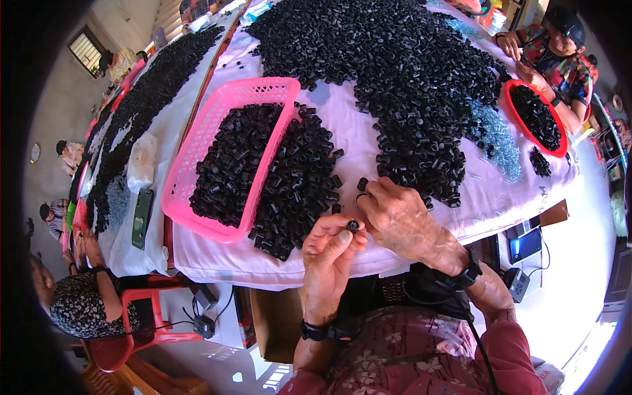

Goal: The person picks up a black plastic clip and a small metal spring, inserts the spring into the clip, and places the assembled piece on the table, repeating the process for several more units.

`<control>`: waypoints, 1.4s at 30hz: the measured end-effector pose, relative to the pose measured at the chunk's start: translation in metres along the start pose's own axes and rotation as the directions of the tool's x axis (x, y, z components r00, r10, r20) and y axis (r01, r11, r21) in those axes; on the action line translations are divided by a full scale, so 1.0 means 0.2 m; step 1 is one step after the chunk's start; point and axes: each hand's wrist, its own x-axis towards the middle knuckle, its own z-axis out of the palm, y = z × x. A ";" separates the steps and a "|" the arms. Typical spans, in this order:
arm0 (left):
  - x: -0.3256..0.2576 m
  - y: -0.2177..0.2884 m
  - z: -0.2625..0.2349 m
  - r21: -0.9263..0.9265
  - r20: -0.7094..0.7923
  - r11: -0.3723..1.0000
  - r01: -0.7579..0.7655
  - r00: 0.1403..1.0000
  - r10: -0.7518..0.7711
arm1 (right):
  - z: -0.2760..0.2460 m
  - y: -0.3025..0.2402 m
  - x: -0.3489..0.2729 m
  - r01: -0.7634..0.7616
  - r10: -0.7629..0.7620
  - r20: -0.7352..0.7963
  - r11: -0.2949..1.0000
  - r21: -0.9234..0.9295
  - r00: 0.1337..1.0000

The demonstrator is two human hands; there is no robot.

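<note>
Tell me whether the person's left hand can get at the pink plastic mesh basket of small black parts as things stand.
Probably yes. The left hand pinches a small black ring-shaped part, with the pink plastic mesh basket to its upper left. Only loose black parts lie between; nothing tall blocks the way.

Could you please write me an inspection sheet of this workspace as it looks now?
Surface: table under pale cloth.
Job's things: small black part pinched in left hand; right hand touching it; pink basket of black parts; large loose pile.
Clutter: phone, red bowl.
Grippers: both hands bare, wrist straps on.
Cables: black lead from right wrist.
Surroundings: other people seated at the tables.
</note>
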 end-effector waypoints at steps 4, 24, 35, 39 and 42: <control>0.00 0.00 0.02 0.058 -0.046 0.998 0.015 0.999 -0.012 | 0.00 0.00 -0.02 0.036 -0.036 0.003 0.998 -0.046 0.999; 0.03 -0.07 0.13 0.076 -0.032 0.985 0.152 0.988 -0.150 | -0.20 0.04 -0.31 -0.293 0.604 0.095 0.239 0.926 0.791; 0.05 -0.16 0.20 0.200 -0.031 0.965 0.170 0.985 -0.168 | -0.18 0.05 -0.38 -0.263 0.652 -0.075 0.406 0.875 0.755; 0.04 -0.15 0.22 0.248 -0.026 0.957 0.153 0.988 -0.152 | -0.17 0.05 -0.37 -0.227 0.583 -0.177 0.552 0.803 0.793; 0.04 -0.15 0.21 0.272 -0.023 0.950 0.154 0.988 -0.154 | -0.18 0.04 -0.36 -0.230 0.574 -0.177 0.564 0.793 0.800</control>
